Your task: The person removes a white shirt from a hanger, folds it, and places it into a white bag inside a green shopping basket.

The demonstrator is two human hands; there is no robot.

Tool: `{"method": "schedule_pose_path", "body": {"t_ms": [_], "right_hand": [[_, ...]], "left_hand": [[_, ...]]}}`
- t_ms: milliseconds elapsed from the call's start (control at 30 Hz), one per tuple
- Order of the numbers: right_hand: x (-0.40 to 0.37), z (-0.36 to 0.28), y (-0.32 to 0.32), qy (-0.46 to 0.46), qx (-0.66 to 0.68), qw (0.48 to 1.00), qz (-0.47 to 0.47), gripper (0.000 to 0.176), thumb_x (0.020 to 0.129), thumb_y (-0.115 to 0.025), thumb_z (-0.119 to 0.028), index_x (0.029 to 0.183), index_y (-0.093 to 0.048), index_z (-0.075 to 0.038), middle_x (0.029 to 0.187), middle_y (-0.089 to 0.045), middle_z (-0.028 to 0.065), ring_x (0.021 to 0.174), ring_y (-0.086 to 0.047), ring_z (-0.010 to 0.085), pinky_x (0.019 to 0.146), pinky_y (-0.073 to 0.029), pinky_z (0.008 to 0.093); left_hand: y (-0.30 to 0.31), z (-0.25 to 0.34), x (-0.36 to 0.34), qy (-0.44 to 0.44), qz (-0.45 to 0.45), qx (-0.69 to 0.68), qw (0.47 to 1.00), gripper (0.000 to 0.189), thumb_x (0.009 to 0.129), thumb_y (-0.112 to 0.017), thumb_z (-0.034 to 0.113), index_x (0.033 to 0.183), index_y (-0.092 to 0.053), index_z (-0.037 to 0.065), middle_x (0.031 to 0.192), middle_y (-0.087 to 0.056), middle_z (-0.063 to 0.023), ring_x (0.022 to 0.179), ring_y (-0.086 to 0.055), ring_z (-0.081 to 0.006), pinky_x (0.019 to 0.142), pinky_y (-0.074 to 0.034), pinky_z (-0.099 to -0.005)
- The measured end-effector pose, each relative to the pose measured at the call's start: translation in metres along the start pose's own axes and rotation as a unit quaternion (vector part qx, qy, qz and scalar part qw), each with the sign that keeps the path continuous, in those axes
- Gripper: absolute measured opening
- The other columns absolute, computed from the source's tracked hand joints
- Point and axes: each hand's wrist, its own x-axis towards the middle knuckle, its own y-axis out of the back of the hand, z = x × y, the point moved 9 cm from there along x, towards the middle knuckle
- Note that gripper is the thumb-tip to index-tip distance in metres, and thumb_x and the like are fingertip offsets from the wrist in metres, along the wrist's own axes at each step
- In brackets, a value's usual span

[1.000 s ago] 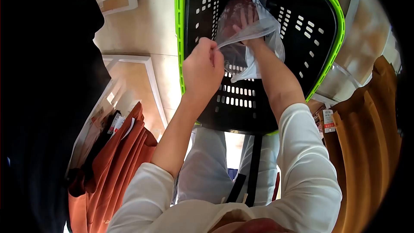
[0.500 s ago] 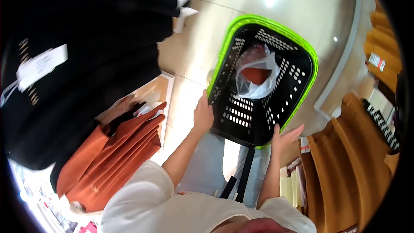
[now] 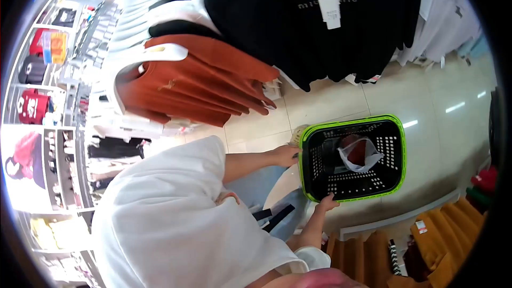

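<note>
A black shopping basket (image 3: 314,178) with a bright green rim is held in front of my body, over the floor. My left hand (image 3: 285,156) grips its near side at the rim. At the lower near corner, my right hand (image 3: 327,202) has its thumb over the rim and its fingers outside, against the basket. Inside lies a clear-white plastic bag (image 3: 369,161) with something reddish-brown in it; its exact kind is hidden.
A black sweatshirt (image 3: 272,10) with a white tag (image 3: 330,10) hangs ahead, beside a rust-orange sweatshirt (image 3: 186,82) and pale garments (image 3: 445,18). Mustard garments (image 3: 448,229) hang at lower right, behind a curved grey rail (image 3: 394,217). Shelves with folded clothes (image 3: 34,106) stand at far left.
The view has turned left, so the black and orange sweatshirts now appear at the top and shelves at left. Both hands still hold the basket, which appears smaller and lower in view.
</note>
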Motion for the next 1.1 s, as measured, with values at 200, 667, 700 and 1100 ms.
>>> {"method": "schedule_pose_path", "body": {"t_ms": [200, 667, 700, 1100], "right_hand": [[0.052, -0.032, -0.029, 0.009, 0.026, 1.000, -0.008, 0.079, 0.083, -0.075, -0.028, 0.137, -0.031, 0.009, 0.123, -0.055, 0.0352, 0.109, -0.060, 0.0480, 0.094, -0.051, 0.0541], [0.114, -0.142, -0.006, -0.026, 0.096, 0.989, -0.113, 0.064, 0.084, -0.076, -0.016, 0.131, -0.039, 0.008, 0.132, -0.051, 0.0280, 0.109, -0.060, 0.0419, 0.078, -0.060, 0.0557], [0.120, -0.144, -0.007, -0.032, 0.103, 0.986, -0.125, 0.072, 0.083, -0.077, -0.018, 0.135, -0.034, 0.007, 0.135, -0.048, 0.0277, 0.112, -0.058, 0.0425, 0.080, -0.058, 0.0589], [0.045, -0.121, -0.027, 0.465, -0.211, 0.835, -0.204, 0.075, 0.073, -0.076, -0.024, 0.135, -0.049, 0.008, 0.131, -0.056, 0.0297, 0.119, -0.056, 0.0417, 0.104, -0.043, 0.0487]], "left_hand": [[-0.061, -0.138, -0.151, 0.104, -0.038, 0.045, 0.993, 0.054, 0.085, -0.055, 0.029, 0.138, -0.054, 0.018, 0.116, -0.065, -0.0244, 0.103, -0.065, -0.0398, 0.089, -0.052, -0.0491], [-0.069, -0.155, -0.274, 0.337, -0.008, -0.089, 0.937, 0.057, 0.090, -0.049, 0.048, 0.129, -0.061, 0.009, 0.126, -0.065, -0.0182, 0.118, -0.060, -0.0354, 0.103, -0.046, -0.0409], [-0.065, -0.148, -0.270, 0.334, -0.008, -0.081, 0.939, 0.057, 0.090, -0.049, 0.047, 0.131, -0.060, 0.009, 0.128, -0.064, -0.0181, 0.119, -0.060, -0.0353, 0.104, -0.046, -0.0408], [-0.019, -0.098, -0.240, 0.224, 0.061, -0.094, 0.968, 0.050, 0.089, -0.053, 0.048, 0.120, -0.065, 0.011, 0.122, -0.066, -0.0165, 0.115, -0.061, -0.0352, 0.099, -0.048, -0.0422]]}}
